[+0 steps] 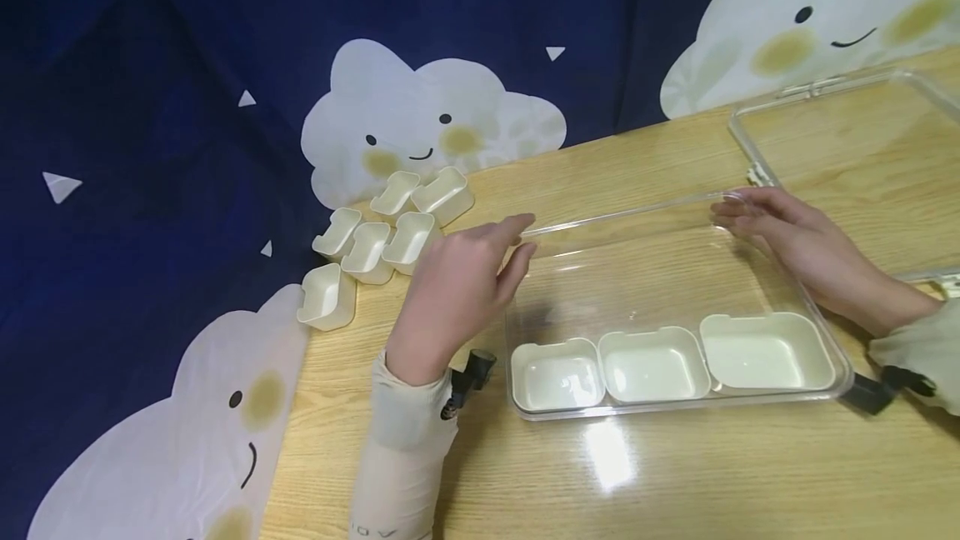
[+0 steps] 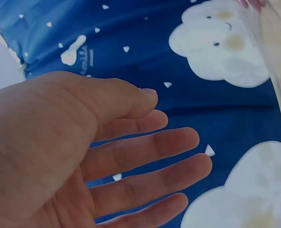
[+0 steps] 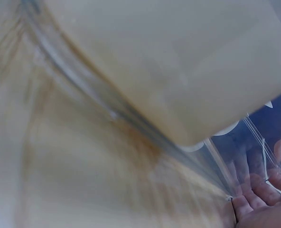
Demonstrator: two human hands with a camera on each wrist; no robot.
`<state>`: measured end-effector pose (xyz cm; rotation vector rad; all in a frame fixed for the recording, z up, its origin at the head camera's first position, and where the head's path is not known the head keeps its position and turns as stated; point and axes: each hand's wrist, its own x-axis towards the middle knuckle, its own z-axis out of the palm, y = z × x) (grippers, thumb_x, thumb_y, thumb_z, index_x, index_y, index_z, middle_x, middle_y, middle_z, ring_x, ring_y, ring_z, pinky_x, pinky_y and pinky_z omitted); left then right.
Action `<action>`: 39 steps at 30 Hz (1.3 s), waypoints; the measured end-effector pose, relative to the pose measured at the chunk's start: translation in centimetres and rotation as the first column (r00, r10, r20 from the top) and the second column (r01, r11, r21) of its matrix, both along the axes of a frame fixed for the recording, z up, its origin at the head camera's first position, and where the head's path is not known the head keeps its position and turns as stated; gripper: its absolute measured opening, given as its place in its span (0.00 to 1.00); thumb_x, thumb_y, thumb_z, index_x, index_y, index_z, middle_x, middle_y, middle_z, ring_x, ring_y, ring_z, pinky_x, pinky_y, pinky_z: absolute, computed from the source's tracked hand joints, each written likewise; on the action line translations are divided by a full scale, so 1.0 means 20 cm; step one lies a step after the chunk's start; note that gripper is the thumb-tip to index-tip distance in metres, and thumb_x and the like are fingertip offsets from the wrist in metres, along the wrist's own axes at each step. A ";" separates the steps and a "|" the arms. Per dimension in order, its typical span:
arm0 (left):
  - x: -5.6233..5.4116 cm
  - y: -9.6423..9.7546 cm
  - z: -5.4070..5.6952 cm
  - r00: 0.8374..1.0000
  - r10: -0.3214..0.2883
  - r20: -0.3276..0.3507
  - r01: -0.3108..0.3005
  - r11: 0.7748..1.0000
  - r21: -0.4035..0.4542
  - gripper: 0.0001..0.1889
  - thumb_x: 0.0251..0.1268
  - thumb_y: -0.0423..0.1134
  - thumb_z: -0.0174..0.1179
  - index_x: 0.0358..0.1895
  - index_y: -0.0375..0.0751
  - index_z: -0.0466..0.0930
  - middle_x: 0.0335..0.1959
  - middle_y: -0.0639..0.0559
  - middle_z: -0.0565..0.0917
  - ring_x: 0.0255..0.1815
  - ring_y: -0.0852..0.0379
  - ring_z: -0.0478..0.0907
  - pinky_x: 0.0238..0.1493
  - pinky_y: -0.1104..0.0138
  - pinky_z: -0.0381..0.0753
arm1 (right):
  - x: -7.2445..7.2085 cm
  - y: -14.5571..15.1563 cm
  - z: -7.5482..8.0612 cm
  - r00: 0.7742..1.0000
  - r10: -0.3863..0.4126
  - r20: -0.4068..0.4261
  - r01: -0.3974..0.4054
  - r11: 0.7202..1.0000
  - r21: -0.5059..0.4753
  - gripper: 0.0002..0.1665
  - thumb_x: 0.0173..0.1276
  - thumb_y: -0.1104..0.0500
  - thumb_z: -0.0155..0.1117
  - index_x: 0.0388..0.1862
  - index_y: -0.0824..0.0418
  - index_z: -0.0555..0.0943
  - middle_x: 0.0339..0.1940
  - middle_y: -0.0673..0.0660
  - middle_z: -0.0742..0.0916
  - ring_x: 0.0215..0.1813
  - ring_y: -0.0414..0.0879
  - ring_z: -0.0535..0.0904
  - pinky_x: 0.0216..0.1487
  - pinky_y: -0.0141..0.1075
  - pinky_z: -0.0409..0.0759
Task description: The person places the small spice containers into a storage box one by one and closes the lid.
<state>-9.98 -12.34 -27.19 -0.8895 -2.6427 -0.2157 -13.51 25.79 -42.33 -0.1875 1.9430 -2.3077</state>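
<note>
A clear plastic box (image 1: 637, 286) lies before me, with three cream bins (image 1: 654, 365) in a row along its front wall. My left hand (image 1: 461, 282) is raised by the box's back left corner, thumb and index fingertip apart beside the rim. In the left wrist view its fingers (image 2: 150, 178) are spread loosely and hold nothing. At the back right corner, my right hand (image 1: 806, 248) grips the box, fingers about the corner near the rim. The right wrist view shows those fingers (image 3: 257, 197) against the clear wall.
Several more cream bins (image 1: 367, 252) stand grouped on the wooden table (image 1: 360, 423) at the back left. A clear lid (image 1: 847, 157) with white latches lies at the right. Behind the table hangs a dark blue cloth (image 1: 187, 148) printed with clouds.
</note>
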 end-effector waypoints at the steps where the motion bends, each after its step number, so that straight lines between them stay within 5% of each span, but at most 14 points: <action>1: 0.00 -0.02 -0.01 1.000 0.012 0.004 -0.012 1.000 0.002 0.15 0.78 0.44 0.57 0.60 0.44 0.84 0.30 0.53 0.90 0.19 0.60 0.75 0.20 0.64 0.73 | 0.00 0.00 0.00 1.000 0.002 -0.002 -0.002 1.000 -0.002 0.16 0.82 0.64 0.52 0.65 0.58 0.72 0.58 0.40 0.88 0.59 0.29 0.84 0.53 0.22 0.81; 7: -0.01 -0.10 -0.04 0.996 0.080 0.047 -0.080 0.997 0.005 0.15 0.77 0.44 0.58 0.59 0.45 0.85 0.38 0.51 0.92 0.24 0.56 0.83 0.25 0.59 0.80 | -0.01 0.00 0.00 1.000 0.012 -0.004 -0.012 1.000 0.015 0.18 0.82 0.62 0.53 0.67 0.60 0.70 0.59 0.40 0.87 0.60 0.29 0.83 0.54 0.21 0.81; 14: -0.06 -0.18 -0.06 0.991 0.131 0.022 -0.132 0.990 0.055 0.14 0.76 0.42 0.58 0.57 0.45 0.86 0.42 0.52 0.93 0.27 0.52 0.84 0.26 0.56 0.81 | 0.00 0.00 0.00 1.000 0.015 0.000 -0.015 1.000 0.017 0.17 0.82 0.62 0.52 0.66 0.59 0.71 0.59 0.40 0.88 0.60 0.28 0.83 0.54 0.21 0.81; 21: -0.14 -0.25 -0.10 0.980 0.187 0.074 -0.194 0.976 0.103 0.14 0.76 0.41 0.57 0.56 0.43 0.86 0.47 0.49 0.92 0.43 0.48 0.90 0.42 0.52 0.86 | 0.00 -0.01 0.01 1.000 -0.001 -0.012 0.001 1.000 0.008 0.17 0.82 0.65 0.51 0.65 0.58 0.72 0.58 0.41 0.88 0.59 0.29 0.84 0.53 0.21 0.81; 30: -0.19 -0.30 -0.14 0.965 0.238 0.109 -0.253 0.956 0.146 0.19 0.76 0.42 0.58 0.65 0.46 0.81 0.58 0.45 0.88 0.51 0.45 0.88 0.51 0.47 0.85 | 0.00 -0.01 0.00 1.000 0.004 -0.016 -0.004 1.000 -0.002 0.17 0.82 0.65 0.51 0.65 0.59 0.71 0.59 0.41 0.88 0.60 0.29 0.84 0.54 0.21 0.81; 39: -0.24 -0.36 -0.18 0.952 0.284 0.118 -0.302 0.934 0.192 0.17 0.75 0.41 0.58 0.61 0.42 0.83 0.61 0.43 0.86 0.62 0.39 0.81 0.62 0.46 0.80 | 0.00 -0.01 0.00 1.000 0.005 -0.019 -0.006 1.000 -0.030 0.17 0.81 0.67 0.50 0.65 0.59 0.71 0.59 0.42 0.88 0.60 0.30 0.84 0.54 0.22 0.81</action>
